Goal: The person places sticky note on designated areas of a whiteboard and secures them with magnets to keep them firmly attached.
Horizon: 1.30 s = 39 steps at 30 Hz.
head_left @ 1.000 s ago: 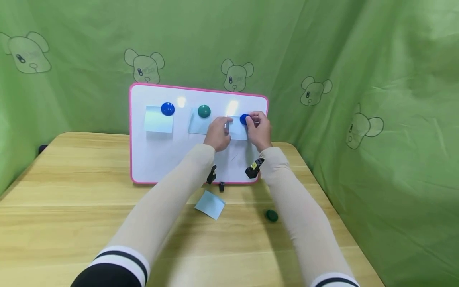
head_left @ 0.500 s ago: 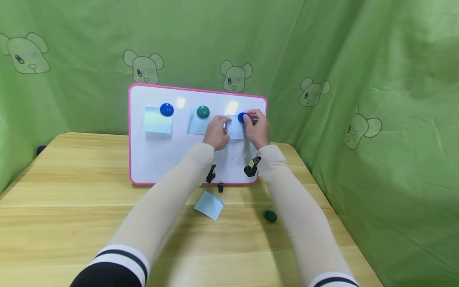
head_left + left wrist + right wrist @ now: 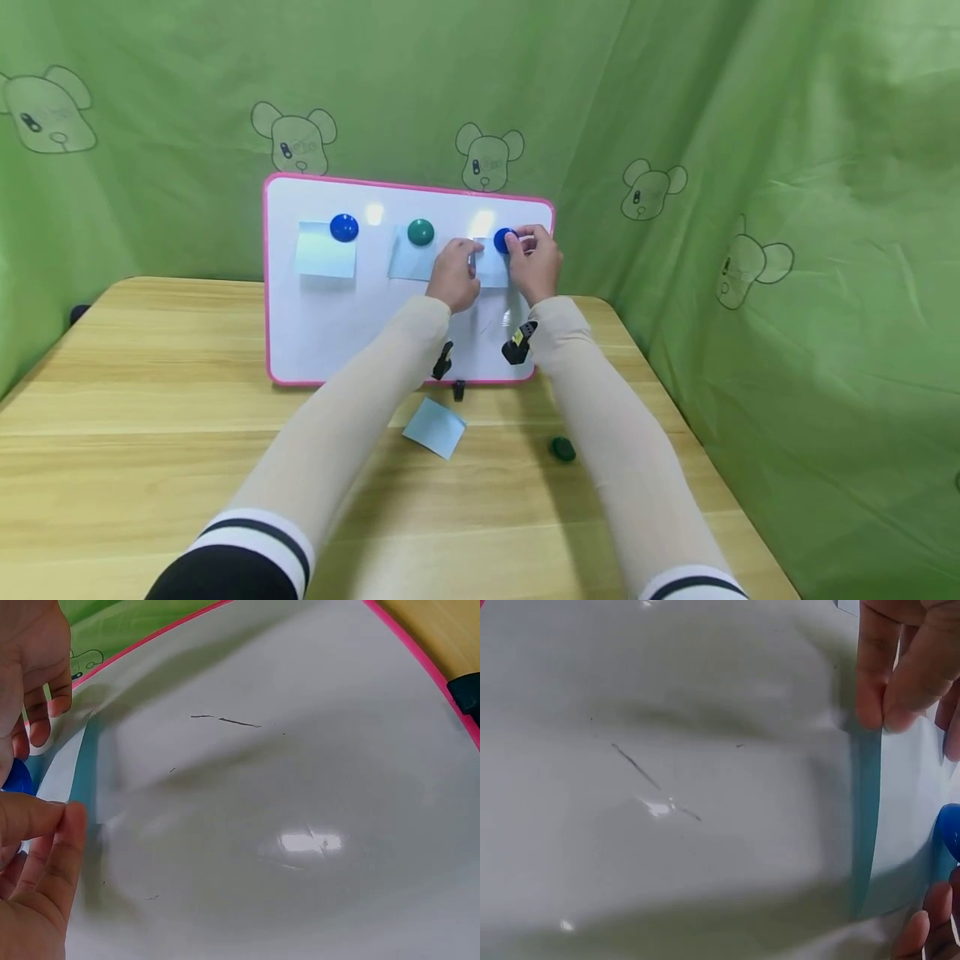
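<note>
Light-blue square paper note (image 3: 491, 268): third from the left on the pink-framed white board (image 3: 322, 333), set along its upper right part. Your left hand (image 3: 453, 275) pinches the note's left side between thumb and forefinger. Your right hand (image 3: 538, 262) pinches a round, domed blue magnet (image 3: 504, 241) at the note's upper right corner; you cannot tell whether the magnet lies flush. In the wrist views, the note's lower edge shows as a darker teal band.

To the left on the board, a glossy round green magnet (image 3: 421, 232) overlaps the top of a second blue note (image 3: 411, 260), and another round blue magnet (image 3: 344, 227) covers the upper right corner of a third blue note (image 3: 324, 254). On the wood-grain table (image 3: 150, 375) before you lie a loose blue note (image 3: 435, 427) and a round dark-green magnet (image 3: 562, 449), well apart.
</note>
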Motion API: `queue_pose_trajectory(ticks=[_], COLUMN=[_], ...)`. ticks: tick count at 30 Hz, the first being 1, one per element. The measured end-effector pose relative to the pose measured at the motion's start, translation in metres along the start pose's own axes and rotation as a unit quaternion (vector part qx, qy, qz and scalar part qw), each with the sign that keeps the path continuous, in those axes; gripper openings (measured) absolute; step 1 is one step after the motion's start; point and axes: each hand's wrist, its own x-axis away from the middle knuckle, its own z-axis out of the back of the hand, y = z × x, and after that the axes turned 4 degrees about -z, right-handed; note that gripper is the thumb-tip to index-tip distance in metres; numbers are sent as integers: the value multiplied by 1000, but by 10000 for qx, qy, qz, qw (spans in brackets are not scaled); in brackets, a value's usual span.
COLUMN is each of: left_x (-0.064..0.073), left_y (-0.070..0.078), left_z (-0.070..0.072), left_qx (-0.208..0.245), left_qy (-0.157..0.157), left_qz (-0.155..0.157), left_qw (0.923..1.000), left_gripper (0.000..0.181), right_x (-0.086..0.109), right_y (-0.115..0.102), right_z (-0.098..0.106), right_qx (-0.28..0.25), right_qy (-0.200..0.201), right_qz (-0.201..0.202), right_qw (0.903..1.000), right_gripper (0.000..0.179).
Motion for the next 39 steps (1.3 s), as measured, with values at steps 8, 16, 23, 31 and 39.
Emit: queue_pose_trajectory(ticks=[8, 16, 23, 31, 39], left_x=[0, -1, -2, -1, 1], left_y=[0, -1, -2, -2, 0], left_z=[0, -1, -1, -1, -1], left_qx=[-92, -15, 0, -47, 154], left_qy=[-32, -114, -77, -21, -38], left_qz=[15, 67, 119, 86, 118], left_qw=[10000, 9999, 9999, 9999, 9998], left_gripper=[57, 58, 58, 56, 54], right_x=[1, 0, -1, 0, 2], right_y=[-3, -1, -1, 0, 4], right_z=[-2, -2, -3, -4, -3], right_qx=[247, 436, 537, 547, 476], right_qy=[38, 79, 146, -39, -120], right_qz=[-163, -301, -408, -481, -550], right_qw=[9996, 9986, 9976, 9973, 9973], right_gripper=[24, 25, 24, 26, 25])
